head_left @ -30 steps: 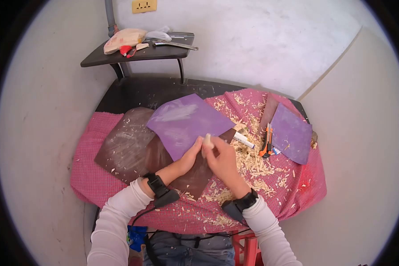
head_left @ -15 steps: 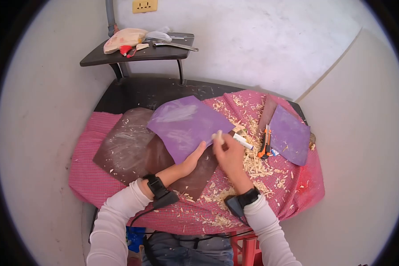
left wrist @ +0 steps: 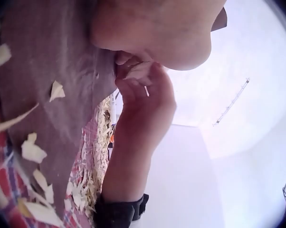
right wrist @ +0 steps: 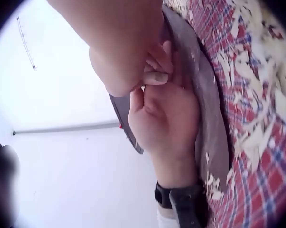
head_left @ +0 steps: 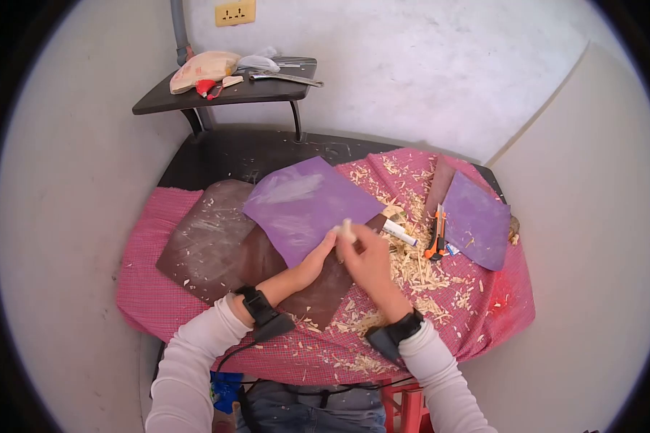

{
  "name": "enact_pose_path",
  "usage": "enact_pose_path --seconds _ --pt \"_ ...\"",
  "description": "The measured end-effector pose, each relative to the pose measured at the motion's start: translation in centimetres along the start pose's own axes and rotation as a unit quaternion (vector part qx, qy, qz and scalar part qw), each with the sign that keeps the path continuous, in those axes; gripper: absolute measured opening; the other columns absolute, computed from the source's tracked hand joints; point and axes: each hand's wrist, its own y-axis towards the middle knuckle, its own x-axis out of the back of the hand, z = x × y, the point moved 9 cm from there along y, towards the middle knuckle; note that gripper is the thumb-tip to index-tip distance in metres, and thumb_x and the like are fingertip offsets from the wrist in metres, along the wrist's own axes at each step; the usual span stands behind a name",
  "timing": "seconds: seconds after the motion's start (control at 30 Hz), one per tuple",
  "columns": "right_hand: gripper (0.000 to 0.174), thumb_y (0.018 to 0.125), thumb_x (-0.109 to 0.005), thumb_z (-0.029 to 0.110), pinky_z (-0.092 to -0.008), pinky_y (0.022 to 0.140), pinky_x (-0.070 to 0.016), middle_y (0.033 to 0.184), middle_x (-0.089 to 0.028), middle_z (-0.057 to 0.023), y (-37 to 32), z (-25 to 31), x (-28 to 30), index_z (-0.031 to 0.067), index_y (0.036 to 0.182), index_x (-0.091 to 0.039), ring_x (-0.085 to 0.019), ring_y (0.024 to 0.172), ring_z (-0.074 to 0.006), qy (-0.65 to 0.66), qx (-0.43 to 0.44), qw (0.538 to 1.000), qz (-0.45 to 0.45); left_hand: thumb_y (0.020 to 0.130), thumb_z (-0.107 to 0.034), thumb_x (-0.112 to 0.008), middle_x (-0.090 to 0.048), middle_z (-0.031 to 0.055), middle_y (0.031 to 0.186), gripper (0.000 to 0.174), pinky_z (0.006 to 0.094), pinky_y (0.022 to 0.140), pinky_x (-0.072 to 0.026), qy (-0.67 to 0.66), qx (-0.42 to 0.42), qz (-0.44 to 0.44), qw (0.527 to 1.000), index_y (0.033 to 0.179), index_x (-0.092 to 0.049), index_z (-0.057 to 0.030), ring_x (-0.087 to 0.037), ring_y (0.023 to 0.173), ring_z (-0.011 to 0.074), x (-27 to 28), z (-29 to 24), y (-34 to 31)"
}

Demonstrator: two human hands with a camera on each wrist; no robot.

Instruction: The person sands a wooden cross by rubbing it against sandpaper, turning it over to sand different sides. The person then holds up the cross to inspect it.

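My right hand [head_left: 369, 258] pinches a small pale carved wood piece [head_left: 347, 229] between thumb and fingertips, one end sticking up. In the left wrist view the wood piece [left wrist: 139, 71] shows between the curled right fingers. My left hand [head_left: 310, 265] lies at the lower edge of a purple sheet of sandpaper [head_left: 303, 195], its thumb tip close beside the piece. The right wrist view shows the left hand [right wrist: 166, 118] with its fingers stretched along the sheet, partly hidden behind the right hand. Pale dust streaks mark the purple sheet, which overlaps dark brown sheets [head_left: 209, 238].
Wood shavings [head_left: 419, 267] cover much of the red checked cloth [head_left: 144, 260]. To the right lie a marker [head_left: 399, 232], an orange-black utility knife [head_left: 436, 234] and another purple sheet [head_left: 477, 220]. A raised black shelf [head_left: 267, 90] at the back left carries a bag and a wrench.
My right hand moved right with the wood piece, away from the left hand, then came back beside the left thumb. The left hand stayed nearly in place.
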Motion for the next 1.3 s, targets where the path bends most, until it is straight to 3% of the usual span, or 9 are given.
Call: enact_pose_path --seconds 0.07,0.2,0.33,0.47,0.57,0.73,1.0,1.13,1.3 --pt "0.016 0.090 -0.059 0.013 -0.0242 0.053 -0.0443 0.067 -0.061 -0.0035 0.9 -2.6 1.4 -0.0011 0.096 -0.064 -0.058 0.060 -0.0076 -0.046 -0.065 0.997 -0.005 0.105 -0.040 -0.022 -0.042 0.0096 0.139 0.056 0.0313 0.111 -0.0261 0.067 0.027 -0.011 0.997 0.137 -0.039 0.0024 -0.037 0.129 0.0177 0.6 1.0 0.1" --pt "0.014 0.090 -0.060 0.012 -0.0236 0.053 -0.0435 0.065 -0.060 -0.0028 -0.4 0.4 0.5 -0.0005 0.095 -0.064 -0.058 0.059 -0.0090 0.011 -0.020 1.000 0.019 0.105 -0.039 -0.023 -0.041 0.0099 0.140 0.056 0.0313 0.111 -0.0257 0.047 0.004 0.024 0.999 0.138 -0.038 0.0028 -0.037 0.129 0.0176 0.1 0.4 0.1" --pt "0.017 0.089 -0.060 0.016 -0.0323 0.054 -0.0451 0.069 -0.062 -0.0145 -0.3 0.6 -0.2 0.0008 0.096 -0.064 -0.060 0.058 -0.0242 0.021 0.004 1.000 0.005 0.105 -0.039 -0.024 -0.041 0.0097 0.140 0.055 0.0310 0.112 -0.0253 0.016 -0.001 0.021 1.000 0.138 -0.038 0.0034 -0.036 0.130 0.0170 -0.7 -0.9 -0.1" --pt "0.018 0.088 -0.060 0.017 -0.0349 0.056 -0.0462 0.072 -0.062 -0.0166 0.3 -1.2 1.2 0.0001 0.095 -0.063 -0.061 0.061 -0.0276 -0.041 -0.054 0.997 -0.020 0.105 -0.037 -0.024 -0.040 0.0098 0.141 0.054 0.0309 0.113 -0.0240 0.043 0.013 -0.005 0.999 0.138 -0.037 0.0035 -0.035 0.131 0.0171 -0.5 -1.0 -0.2" --pt "0.014 0.090 -0.058 0.012 -0.0260 0.052 -0.0434 0.063 -0.060 -0.0062 -1.1 2.2 0.1 0.0000 0.095 -0.063 -0.059 0.056 -0.0121 -0.050 0.033 0.998 -0.018 0.105 -0.038 -0.024 -0.038 0.0104 0.143 0.055 0.0307 0.113 -0.0236 0.033 0.009 0.038 0.999 0.140 -0.035 0.0039 -0.034 0.132 0.0175 -0.3 -0.2 0.1" --pt "0.017 0.092 -0.055 0.015 -0.0282 0.052 -0.0433 0.063 -0.059 -0.0058 0.8 -1.8 2.1 0.0004 0.094 -0.062 -0.058 0.055 -0.0135 -0.083 -0.053 0.995 -0.030 0.105 -0.037 -0.023 -0.039 0.0100 0.142 0.054 0.0304 0.113 -0.0236 0.045 0.020 -0.001 0.999 0.139 -0.036 0.0034 -0.035 0.132 0.0180 -0.2 -0.3 -0.2" --pt "0.015 0.091 -0.058 0.014 -0.0299 0.053 -0.0428 0.064 -0.058 -0.0094 -0.4 2.8 0.2 0.0017 0.097 -0.063 -0.058 0.056 -0.0171 -0.068 0.074 0.995 -0.024 0.105 -0.038 -0.024 -0.042 0.0090 0.139 0.054 0.0309 0.111 -0.0258 0.016 0.025 0.018 0.999 0.137 -0.040 0.0032 -0.038 0.129 0.0179 0.5 0.6 0.2" --pt "0.018 0.090 -0.059 0.017 -0.0301 0.054 -0.0446 0.067 -0.060 -0.0103 0.6 -1.5 1.6 0.0024 0.100 -0.063 -0.060 0.057 -0.0192 -0.073 -0.051 0.996 -0.017 0.105 -0.038 -0.024 -0.043 0.0086 0.137 0.054 0.0311 0.110 -0.0273 0.059 0.007 -0.017 0.998 0.136 -0.041 0.0030 -0.040 0.127 0.0178 -0.7 -1.7 -0.4" --pt "0.016 0.090 -0.057 0.014 -0.0283 0.054 -0.0443 0.065 -0.060 -0.0083 -1.0 1.9 -0.2 0.0008 0.097 -0.063 -0.059 0.057 -0.0159 -0.055 0.014 0.998 -0.011 0.104 -0.039 -0.026 -0.042 0.0095 0.139 0.054 0.0305 0.111 -0.0264 0.016 0.016 0.016 1.000 0.136 -0.040 0.0030 -0.037 0.130 0.0174 0.2 0.2 0.3"
